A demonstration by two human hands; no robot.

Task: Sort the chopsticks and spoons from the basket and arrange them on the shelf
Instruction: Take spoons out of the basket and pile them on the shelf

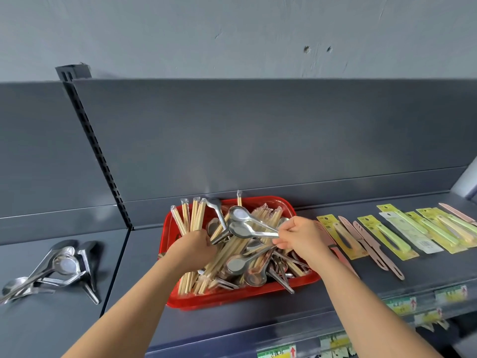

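Over the red basket (304, 279), the left hand (192, 250) gripped wrapped chopsticks (192, 218) while the right hand (300, 235) pinched two spoons (247, 223).

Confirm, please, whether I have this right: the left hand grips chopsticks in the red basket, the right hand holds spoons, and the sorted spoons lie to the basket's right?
Not quite: the head view shows the sorted spoons lying on the shelf to the left of the basket, not its right. The left hand does grip chopsticks, and the right hand holds spoons.
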